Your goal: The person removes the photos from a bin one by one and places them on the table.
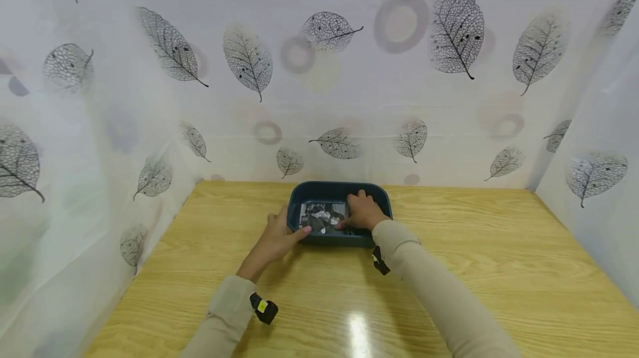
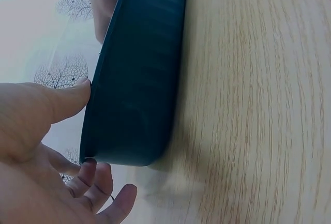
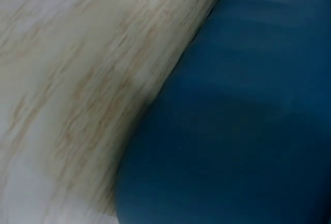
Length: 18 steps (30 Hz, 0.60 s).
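A dark blue-green plastic basin stands on the table near the back wall. Inside it lies a flat rectangular piece with a black-and-white picture; its exact kind is unclear. My left hand grips the basin's left end, thumb on the front rim and fingers round the corner, as the left wrist view shows with the basin's outer wall. My right hand reaches into the basin from the right, thumb and fingers spread across the picture piece's right end. The right wrist view shows only the basin's side and table.
The wooden table spreads to both sides and in front of the basin. A whitish leaf-printed sheet hangs behind the table and down both sides. Each wrist carries a small black camera, such as the left one.
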Tool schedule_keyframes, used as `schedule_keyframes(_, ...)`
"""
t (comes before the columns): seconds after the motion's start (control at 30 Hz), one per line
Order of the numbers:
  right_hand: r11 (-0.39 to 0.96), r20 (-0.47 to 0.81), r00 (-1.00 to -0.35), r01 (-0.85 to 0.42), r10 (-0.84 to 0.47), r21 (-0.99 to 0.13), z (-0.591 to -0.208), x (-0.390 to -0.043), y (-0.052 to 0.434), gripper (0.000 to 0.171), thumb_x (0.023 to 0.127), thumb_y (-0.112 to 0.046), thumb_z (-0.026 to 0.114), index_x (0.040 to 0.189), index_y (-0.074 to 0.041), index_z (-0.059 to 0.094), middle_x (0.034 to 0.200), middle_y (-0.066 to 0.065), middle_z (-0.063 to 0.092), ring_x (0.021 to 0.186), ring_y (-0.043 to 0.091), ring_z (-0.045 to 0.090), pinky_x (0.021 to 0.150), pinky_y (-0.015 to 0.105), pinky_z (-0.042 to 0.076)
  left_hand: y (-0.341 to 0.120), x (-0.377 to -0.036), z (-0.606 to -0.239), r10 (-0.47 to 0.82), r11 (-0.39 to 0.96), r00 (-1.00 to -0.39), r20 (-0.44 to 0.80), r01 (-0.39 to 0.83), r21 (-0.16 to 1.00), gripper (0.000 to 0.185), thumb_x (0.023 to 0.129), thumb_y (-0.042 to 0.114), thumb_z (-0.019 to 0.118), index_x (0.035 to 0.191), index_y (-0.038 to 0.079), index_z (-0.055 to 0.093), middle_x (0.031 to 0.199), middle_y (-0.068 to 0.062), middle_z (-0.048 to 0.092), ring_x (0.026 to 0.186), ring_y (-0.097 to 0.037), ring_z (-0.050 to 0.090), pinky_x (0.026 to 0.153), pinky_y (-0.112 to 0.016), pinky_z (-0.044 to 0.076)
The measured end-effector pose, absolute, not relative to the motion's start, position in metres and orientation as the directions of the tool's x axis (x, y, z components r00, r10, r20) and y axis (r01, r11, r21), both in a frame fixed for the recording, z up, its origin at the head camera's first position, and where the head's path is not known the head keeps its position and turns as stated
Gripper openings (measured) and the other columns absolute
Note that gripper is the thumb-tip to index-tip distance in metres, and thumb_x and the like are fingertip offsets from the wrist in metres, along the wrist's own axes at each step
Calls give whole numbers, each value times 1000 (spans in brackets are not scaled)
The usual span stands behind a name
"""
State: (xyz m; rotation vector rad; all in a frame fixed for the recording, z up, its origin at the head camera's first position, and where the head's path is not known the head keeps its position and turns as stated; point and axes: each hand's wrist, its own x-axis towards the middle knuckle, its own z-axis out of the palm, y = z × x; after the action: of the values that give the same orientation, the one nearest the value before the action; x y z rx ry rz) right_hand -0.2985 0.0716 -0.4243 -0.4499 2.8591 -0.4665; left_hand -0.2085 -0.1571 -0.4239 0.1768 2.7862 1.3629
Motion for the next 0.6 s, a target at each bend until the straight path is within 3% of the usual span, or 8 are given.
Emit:
schedule_keyframes(0.37,896,-131,-946,-227,-295,-383,-430,-303,74,78,74,-42,91,126,3,56,125,26,51,115,45,53,96,55,47,-156,-207,-423,132,612,-991,-37,52,789,83,100,29,67,163,12,16,134,-31,40,121,-45,49,96,-61,44)
schedule_keyframes(0.6,882,-95,-959,-201,-265,-426,-428,-303,74,79,70,-37,94,124,4,53,119,25,56,108,42,57,92,53,50,-157,-206,-421,107,625,-988,-109,-18,780,89,101,35,63,162,2,6,148,-38,26,136,-53,37,107,-63,36)
